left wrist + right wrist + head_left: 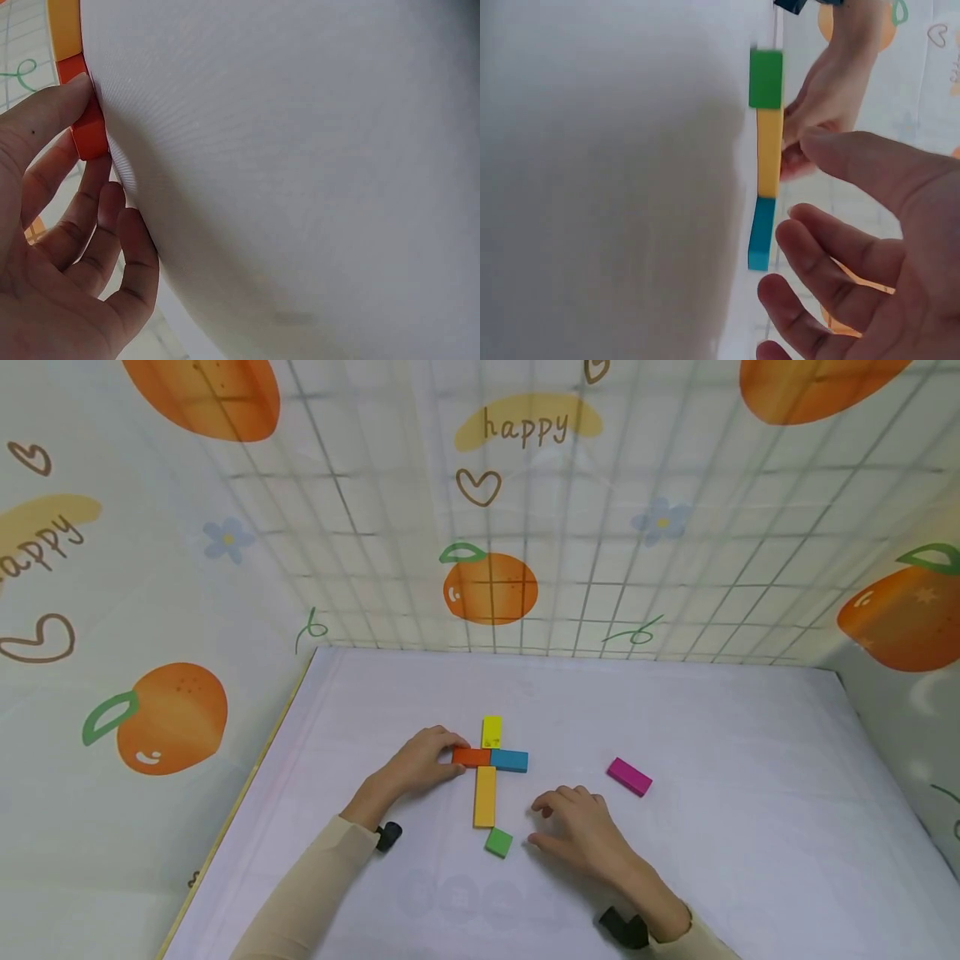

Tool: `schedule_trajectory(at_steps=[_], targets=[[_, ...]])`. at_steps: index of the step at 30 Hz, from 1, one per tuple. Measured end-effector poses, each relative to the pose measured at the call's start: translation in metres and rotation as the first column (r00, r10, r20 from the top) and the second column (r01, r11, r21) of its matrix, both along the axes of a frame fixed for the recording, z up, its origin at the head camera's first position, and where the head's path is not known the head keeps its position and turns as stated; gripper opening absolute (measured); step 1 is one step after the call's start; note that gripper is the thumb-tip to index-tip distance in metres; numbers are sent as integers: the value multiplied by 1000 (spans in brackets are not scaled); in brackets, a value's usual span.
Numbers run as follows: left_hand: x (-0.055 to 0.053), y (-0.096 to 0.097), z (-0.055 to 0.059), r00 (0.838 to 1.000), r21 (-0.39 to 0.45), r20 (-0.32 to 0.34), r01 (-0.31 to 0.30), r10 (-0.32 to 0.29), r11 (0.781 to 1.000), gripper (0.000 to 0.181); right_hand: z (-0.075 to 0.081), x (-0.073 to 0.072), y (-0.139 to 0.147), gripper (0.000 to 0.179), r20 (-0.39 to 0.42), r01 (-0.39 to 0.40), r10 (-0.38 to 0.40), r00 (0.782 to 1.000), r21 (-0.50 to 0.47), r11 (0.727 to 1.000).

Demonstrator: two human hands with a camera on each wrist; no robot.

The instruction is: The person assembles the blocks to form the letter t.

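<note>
My left hand [423, 762] pinches the left end of a red-orange block [471, 757] between thumb and fingers; the left wrist view shows the thumb on the red block [91, 135]. Against its right end lies a blue block [509, 761]. Above their joint is a yellow block [491, 732], and below it a long orange-yellow block [485, 797]. A small green block [498, 842] sits turned at the lower end of that long one. To the right of these, my right hand [588, 835] hovers with loosely bent fingers, holding nothing; the blue block [760, 232] is near its fingers.
A magenta block [629, 777] lies apart on the right of the white tabletop [750, 827]. Behind the table hangs a printed cloth [390, 568] with a wire grid. Black wrist cameras [624, 928] are strapped to both wrists.
</note>
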State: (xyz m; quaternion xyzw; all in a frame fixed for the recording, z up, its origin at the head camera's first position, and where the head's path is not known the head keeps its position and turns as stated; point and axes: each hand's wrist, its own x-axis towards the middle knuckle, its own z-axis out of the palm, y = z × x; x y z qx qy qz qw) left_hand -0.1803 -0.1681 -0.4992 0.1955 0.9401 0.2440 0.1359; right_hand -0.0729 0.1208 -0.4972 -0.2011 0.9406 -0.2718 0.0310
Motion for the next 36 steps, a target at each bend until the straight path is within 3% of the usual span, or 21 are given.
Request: schedule_trajectory(at_steps=[8,18,36], targets=[[0,-1,-1,1000,0,-10,8,-8,1000,32,0,-3,22,37,-41,63,-64,997,-18,998],[1,-1,0,1000,9,-6,7,-7,1000,32,1,-5,55,35,-188,98,-118,975,-111,989],[-1,-1,-2,1000,0,12,-5,5,1000,34,4,-17,101,35,-164,238,-257,952,-126,963]])
